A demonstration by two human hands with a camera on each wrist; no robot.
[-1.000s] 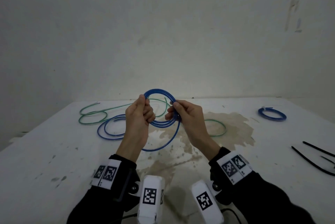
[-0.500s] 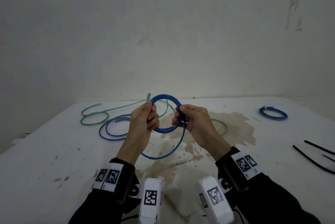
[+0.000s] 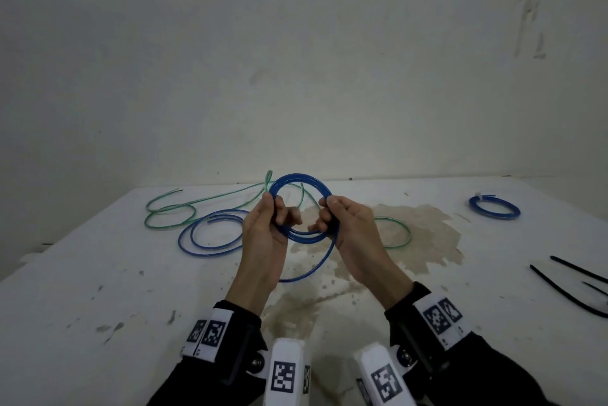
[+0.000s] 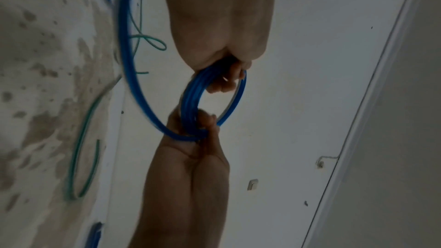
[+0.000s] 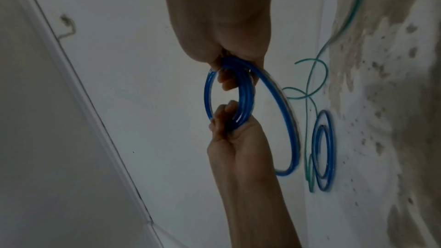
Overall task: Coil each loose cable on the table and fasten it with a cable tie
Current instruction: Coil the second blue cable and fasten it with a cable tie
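Observation:
A blue cable is partly wound into a coil [image 3: 297, 177] that I hold up above the white table [image 3: 98, 274]. My left hand [image 3: 278, 210] grips the coil's left side and my right hand [image 3: 325, 213] grips its right side. A loose length of the blue cable [image 3: 316, 266] hangs below the coil and runs to two loops [image 3: 204, 243] on the table at the left. In the left wrist view my left hand [image 4: 226, 76] and my right hand [image 4: 205, 125] clasp the coil [image 4: 190, 99]. The right wrist view shows the coil [image 5: 243, 99] between my right hand [image 5: 229, 69] and my left hand [image 5: 224, 118].
A loose green cable [image 3: 171, 208] sprawls across the back of the table behind my hands. A small blue coil [image 3: 494, 211], tied, lies at the far right. Black cable ties [image 3: 566, 287] lie near the right edge. A brown stain [image 3: 411, 234] covers the table's middle.
Both hands have shifted their grip round the coil, which now faces me more squarely as a round ring. The hanging blue length has swung a little lower and to the right.

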